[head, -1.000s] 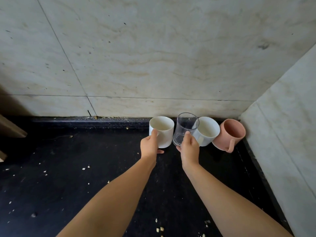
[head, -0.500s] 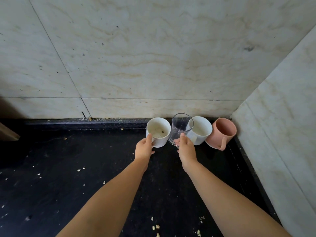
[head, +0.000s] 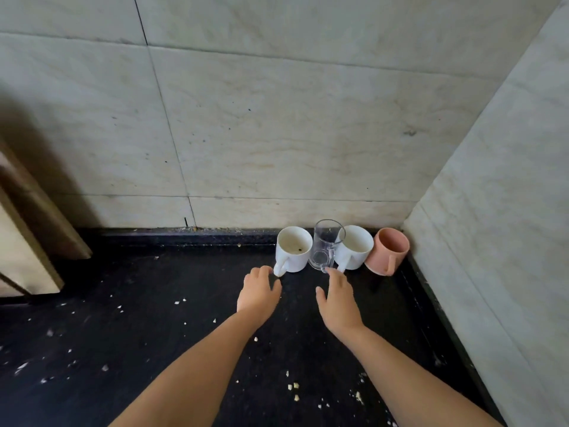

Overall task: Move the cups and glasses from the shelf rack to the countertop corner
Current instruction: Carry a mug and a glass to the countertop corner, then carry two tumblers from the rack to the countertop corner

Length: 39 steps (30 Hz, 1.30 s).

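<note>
Along the back wall in the counter's right corner stands a row of drinkware: a white mug (head: 292, 252), a clear glass mug (head: 326, 246), a second white mug (head: 354, 251) and a pink mug (head: 388, 251) tilted against the side wall. My left hand (head: 258, 292) hovers just in front of the first white mug's handle, fingers apart and empty. My right hand (head: 337, 298) is below the glass mug's handle, fingers spread, holding nothing.
The black countertop (head: 154, 318) is strewn with pale crumbs. Marble-like walls close the back and right side (head: 492, 241). A wooden panel (head: 27, 241) juts in at the left edge.
Both hands have let go of the white mug and the glass mug and drawn back toward me. The two mugs now stand upright in the row.
</note>
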Tool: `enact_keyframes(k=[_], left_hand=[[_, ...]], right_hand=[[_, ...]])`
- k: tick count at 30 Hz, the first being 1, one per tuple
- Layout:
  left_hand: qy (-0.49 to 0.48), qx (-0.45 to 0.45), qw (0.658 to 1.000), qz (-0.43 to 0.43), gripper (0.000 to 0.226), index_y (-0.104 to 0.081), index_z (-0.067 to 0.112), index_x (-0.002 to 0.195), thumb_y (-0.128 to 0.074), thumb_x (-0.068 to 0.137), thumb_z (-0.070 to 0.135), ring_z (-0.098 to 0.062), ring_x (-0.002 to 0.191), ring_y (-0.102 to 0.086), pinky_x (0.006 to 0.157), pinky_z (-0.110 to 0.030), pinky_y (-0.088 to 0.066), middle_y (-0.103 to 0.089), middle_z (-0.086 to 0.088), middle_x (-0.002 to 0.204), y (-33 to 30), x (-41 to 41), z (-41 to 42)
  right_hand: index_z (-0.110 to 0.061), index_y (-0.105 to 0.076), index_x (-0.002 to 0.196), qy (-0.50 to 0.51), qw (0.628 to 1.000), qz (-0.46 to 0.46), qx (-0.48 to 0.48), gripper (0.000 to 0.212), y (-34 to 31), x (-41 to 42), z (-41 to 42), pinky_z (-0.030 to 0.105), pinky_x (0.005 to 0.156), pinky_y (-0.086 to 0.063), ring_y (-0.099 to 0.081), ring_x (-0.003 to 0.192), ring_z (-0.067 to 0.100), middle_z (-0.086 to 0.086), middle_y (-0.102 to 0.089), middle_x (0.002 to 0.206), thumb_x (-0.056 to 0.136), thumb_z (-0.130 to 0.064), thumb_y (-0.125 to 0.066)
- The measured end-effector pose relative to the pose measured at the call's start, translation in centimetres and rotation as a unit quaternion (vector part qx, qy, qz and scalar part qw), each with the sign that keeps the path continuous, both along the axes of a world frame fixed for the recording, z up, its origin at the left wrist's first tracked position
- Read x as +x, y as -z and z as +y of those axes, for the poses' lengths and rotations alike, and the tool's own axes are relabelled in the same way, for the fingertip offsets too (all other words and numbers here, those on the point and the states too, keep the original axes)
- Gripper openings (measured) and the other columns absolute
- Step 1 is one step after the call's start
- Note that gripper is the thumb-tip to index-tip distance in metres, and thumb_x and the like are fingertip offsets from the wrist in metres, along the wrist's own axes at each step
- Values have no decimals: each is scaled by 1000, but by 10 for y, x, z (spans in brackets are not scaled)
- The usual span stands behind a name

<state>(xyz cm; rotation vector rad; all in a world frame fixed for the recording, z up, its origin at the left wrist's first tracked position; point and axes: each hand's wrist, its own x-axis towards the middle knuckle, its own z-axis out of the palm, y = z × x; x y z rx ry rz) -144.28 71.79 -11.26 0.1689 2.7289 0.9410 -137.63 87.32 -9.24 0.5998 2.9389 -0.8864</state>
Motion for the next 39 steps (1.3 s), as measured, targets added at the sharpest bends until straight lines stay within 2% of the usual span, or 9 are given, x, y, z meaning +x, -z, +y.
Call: enact_keyframes(k=[3, 6, 12, 19, 23, 29, 31, 36, 39], left_hand=[[68, -74, 994, 50, 41, -43, 18, 135, -42, 98, 34, -20, 127, -41, 96, -36, -46, -45, 0, 138, -15, 18, -22], [90, -121, 986, 74, 42, -41, 19, 137, -40, 98, 35, -21, 127, -42, 100, -36, -42, -44, 0, 139, -27, 30, -44], [21, -155, 984, 84, 42, -43, 19, 136, -40, 98, 37, -23, 128, -43, 103, -38, -39, -46, -1, 138, -51, 71, -85], [-89, -178, 977, 79, 41, -44, 19, 134, -40, 98, 36, -23, 129, -41, 105, -37, -36, -47, -2, 137, -68, 166, -108], [-119, -193, 971, 71, 42, -44, 18, 136, -39, 98, 36, -23, 131, -40, 105, -36, -34, -46, -2, 137, -66, 226, -115], [-230, -220, 947, 43, 40, -46, 18, 134, -39, 98, 35, -24, 130, -42, 105, -37, -36, -48, -3, 136, -72, 334, -178], [-296, -209, 931, 30, 40, -47, 19, 133, -40, 97, 35, -24, 129, -43, 104, -38, -38, -49, -2, 135, -77, 381, -208], [-394, -222, 891, 22, 38, -50, 17, 129, -42, 96, 34, -26, 125, -46, 99, -39, -41, -51, -5, 130, -79, 492, -263], [-464, -198, 864, 6, 39, -51, 17, 129, -43, 95, 34, -24, 127, -44, 99, -38, -41, -51, -5, 131, -76, 570, -293]], right_hand=[[-16, -26, 150, -122, 981, -18, 151, 54, -11, 14, -6, 34, 119, -27, -22, 147, 19, 4, -25, 158, 100, -30, -41], [-19, -23, 150, -185, 959, -34, 212, 53, -21, 20, -11, 40, 119, -25, -20, 147, 18, 2, -23, 158, 100, -33, -37], [-20, -30, 145, -252, 935, -12, 251, 47, -46, 33, -28, 43, 116, -26, -30, 141, 21, 1, -33, 150, 100, -34, -36], [-21, -27, 148, -370, 897, -3, 241, 48, -58, 76, -54, 48, 120, -17, -22, 145, 21, 0, -23, 157, 102, -33, -32], [-20, -26, 149, -424, 872, -5, 246, 48, -55, 105, -75, 49, 120, -15, -20, 147, 21, 1, -21, 158, 102, -32, -33], [-19, -25, 149, -536, 806, 26, 249, 48, -62, 162, -158, 48, 120, -15, -20, 146, 21, 2, -21, 158, 102, -32, -31], [-18, -25, 149, -584, 770, 50, 250, 49, -64, 191, -198, 47, 119, -16, -21, 146, 21, 2, -22, 158, 102, -31, -31], [-18, -30, 146, -673, 695, 81, 239, 46, -68, 271, -284, 45, 117, -19, -28, 142, 22, 1, -30, 153, 102, -30, -32], [-19, -31, 145, -713, 653, 100, 234, 45, -67, 330, -334, 45, 116, -21, -32, 140, 22, 2, -34, 150, 102, -32, -32]])
